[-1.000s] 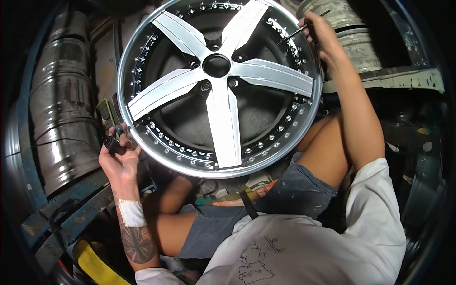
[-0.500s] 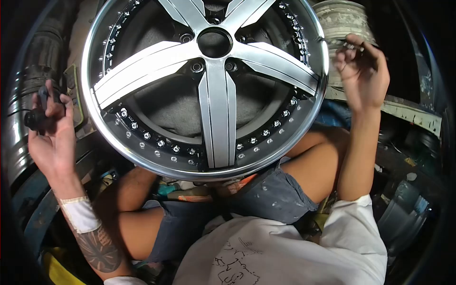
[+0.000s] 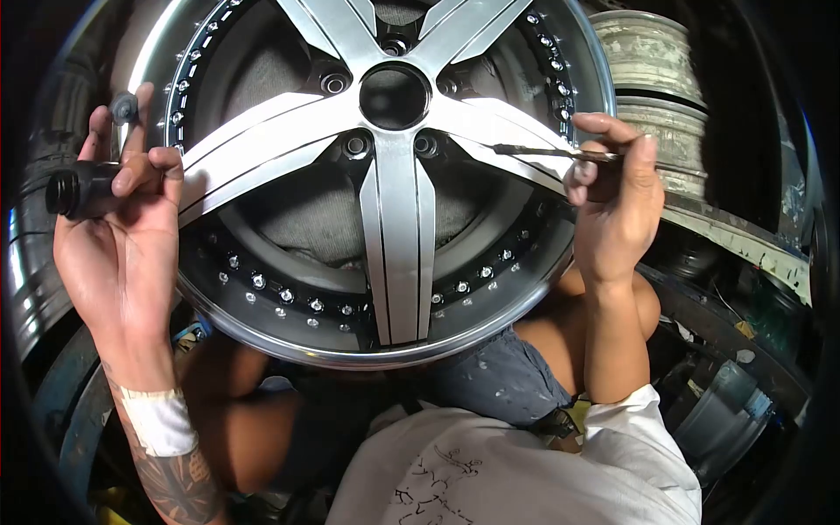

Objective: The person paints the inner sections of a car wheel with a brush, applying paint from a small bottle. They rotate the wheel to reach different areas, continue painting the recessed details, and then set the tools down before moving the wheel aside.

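Observation:
A large polished wheel rim (image 3: pixel 398 236) with silver spokes and a ring of small bolts fills the middle of the head view. My left hand (image 3: pixel 131 210) is at the rim's left side, fingers curled round a small black bottle (image 3: pixel 86 190) whose threaded mouth faces left. A dark round-ended piece (image 3: pixel 124 108) sticks up between the same fingers; what it is I cannot tell. Over the rim's right edge, my right hand (image 3: pixel 615 192) pinches a thin dark brush-like tool (image 3: pixel 547 152). Its tip points left, above the right spoke.
Two worn, paint-spotted rims (image 3: pixel 652 114) are stacked at the right, above a pale paint-marked ledge (image 3: pixel 744 245). A clear plastic container (image 3: pixel 722 416) lies at the lower right. My knees are under the wheel's near edge.
My left hand has come right and nearer the rim with the bottle. The right hand has moved left and down, bringing the tool over the rim. The view has shifted slightly.

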Demonstrator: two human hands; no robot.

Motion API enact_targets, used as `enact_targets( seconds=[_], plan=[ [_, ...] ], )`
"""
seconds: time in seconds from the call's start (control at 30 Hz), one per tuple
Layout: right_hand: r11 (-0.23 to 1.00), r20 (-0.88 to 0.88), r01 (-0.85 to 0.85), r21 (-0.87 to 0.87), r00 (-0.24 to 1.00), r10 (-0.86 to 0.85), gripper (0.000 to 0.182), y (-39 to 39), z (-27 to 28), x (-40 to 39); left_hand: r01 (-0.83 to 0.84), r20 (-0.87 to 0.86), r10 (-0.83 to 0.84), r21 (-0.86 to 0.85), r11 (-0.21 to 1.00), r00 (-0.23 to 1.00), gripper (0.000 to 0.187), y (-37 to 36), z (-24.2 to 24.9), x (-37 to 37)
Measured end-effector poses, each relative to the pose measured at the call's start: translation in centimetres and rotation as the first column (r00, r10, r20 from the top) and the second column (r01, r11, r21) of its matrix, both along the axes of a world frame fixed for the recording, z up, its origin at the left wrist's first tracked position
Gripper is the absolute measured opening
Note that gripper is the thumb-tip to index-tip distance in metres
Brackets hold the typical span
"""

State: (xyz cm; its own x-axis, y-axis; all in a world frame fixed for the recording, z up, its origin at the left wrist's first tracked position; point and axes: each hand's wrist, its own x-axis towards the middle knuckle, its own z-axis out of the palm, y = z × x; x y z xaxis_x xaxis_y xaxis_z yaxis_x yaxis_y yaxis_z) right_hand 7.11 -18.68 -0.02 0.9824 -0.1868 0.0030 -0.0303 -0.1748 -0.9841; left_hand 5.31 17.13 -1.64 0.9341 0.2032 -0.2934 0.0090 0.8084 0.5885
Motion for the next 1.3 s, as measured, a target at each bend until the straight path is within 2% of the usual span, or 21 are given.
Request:
enact_targets(
  seconds=[0.03,0.17,0.27,0.4,0.5,0.67,0.97,1.13,1.3],
  plan=[
    [0.993,-0.009,-0.109,0.051,0.994,0.109,0.053,-0.5,-0.4,0.0,0.019,0.009,-0.019,-0.011,1.000,1.000,0.036,-0.2,0.0,0.0],
    [0.983,-0.092,-0.183,0.011,0.979,0.184,0.043,-1.0,-2.2,-0.7,0.032,-0.027,-0.032,0.015,0.999,0.999,0.032,-2.1,0.6,0.0],
    [0.891,0.078,-0.417,-0.181,0.897,0.436,0.040,-2.1,-3.6,-0.4,0.034,-0.067,-0.035,-0.025,0.999,0.997,0.032,-2.5,0.4,-0.2],
    [0.897,0.054,-0.395,-0.198,0.909,0.413,0.028,-1.8,-3.6,-0.3,0.007,-0.108,-0.009,-0.024,1.000,0.994,0.033,-3.1,0.1,-0.5],
    [0.830,0.090,-0.444,-0.337,0.862,0.498,0.021,-1.8,-3.1,0.2,0.012,-0.115,-0.014,-0.014,1.000,0.993,0.034,-3.8,0.3,-0.8],
    [0.802,0.120,-0.433,-0.412,0.846,0.519,0.018,-1.7,-3.5,0.2,0.071,-0.131,-0.074,-0.032,0.997,0.989,0.035,-3.6,0.0,-1.1],
    [0.745,0.102,-0.442,-0.500,0.824,0.558,0.017,-1.0,-3.2,0.4,0.087,-0.125,-0.085,0.017,0.996,0.989,0.039,-2.9,-0.2,-1.6],
    [0.736,0.131,-0.428,-0.524,0.814,0.567,0.017,-0.7,-3.4,0.6,0.121,-0.081,-0.117,0.048,0.991,0.990,0.040,-2.3,-0.2,-1.9],
    [0.729,0.098,-0.439,-0.526,0.820,0.564,0.017,-0.5,-3.2,0.5,0.204,0.056,-0.201,-0.053,0.978,0.978,0.040,-1.2,-1.3,-2.4]
  ],
)
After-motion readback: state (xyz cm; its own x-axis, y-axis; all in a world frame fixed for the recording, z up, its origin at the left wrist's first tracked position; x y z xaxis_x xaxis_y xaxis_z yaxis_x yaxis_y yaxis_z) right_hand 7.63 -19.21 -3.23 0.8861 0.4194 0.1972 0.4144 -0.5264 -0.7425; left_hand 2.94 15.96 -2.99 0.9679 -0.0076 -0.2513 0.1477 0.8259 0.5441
